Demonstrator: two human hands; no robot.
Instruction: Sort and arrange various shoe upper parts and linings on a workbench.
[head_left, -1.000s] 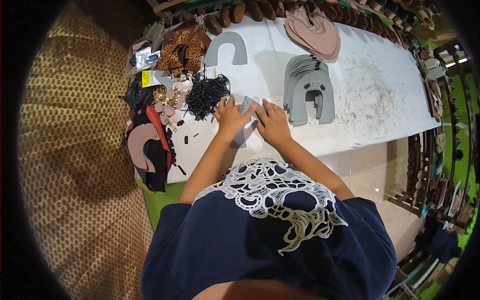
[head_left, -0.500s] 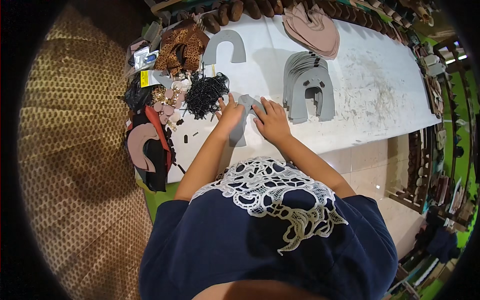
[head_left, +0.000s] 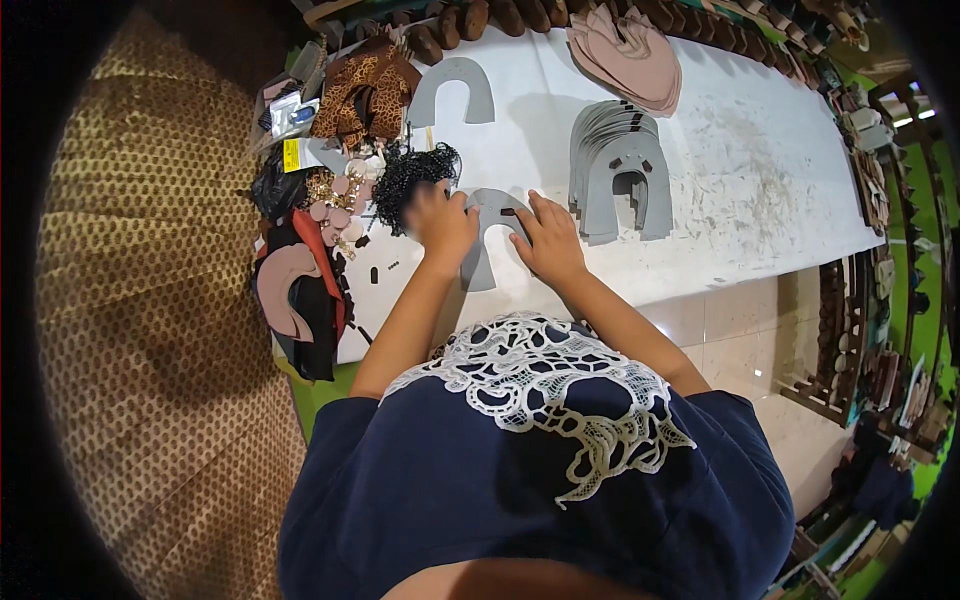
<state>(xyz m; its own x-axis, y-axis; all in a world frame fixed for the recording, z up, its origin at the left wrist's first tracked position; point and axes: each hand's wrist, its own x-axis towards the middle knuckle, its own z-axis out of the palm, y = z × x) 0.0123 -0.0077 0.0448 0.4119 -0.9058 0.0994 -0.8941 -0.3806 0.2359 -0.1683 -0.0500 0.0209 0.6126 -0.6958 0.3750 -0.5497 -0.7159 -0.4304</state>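
In front of me a grey U-shaped flat piece point(head_left: 479, 258) lies on the white table. My right hand point(head_left: 553, 243) rests on its right side, fingers stretched and thumb apart. A small dark tab point(head_left: 508, 211) sits on the piece's curve, close to those fingertips. My left hand point(head_left: 446, 228) is at the piece's upper left, its fingers spread over the edge of a tangled heap of black cord-like strips point(head_left: 415, 165). Some of its fingertips are blurred; I make out nothing held in it.
To the right stands a fanned stack of grey U-shaped pieces point(head_left: 655, 205) with dark tabs. Another grey piece point(head_left: 425, 95) lies behind. Pink pieces point(head_left: 630, 65) are piled at the back. Leopard-print pieces point(head_left: 335, 115), bags and gold trims point(head_left: 320, 188) crowd the left.
My left hand has moved left, off the grey piece to the black heap, uncovering more of the curve and the small dark tab. The right hand stays nearly in place.
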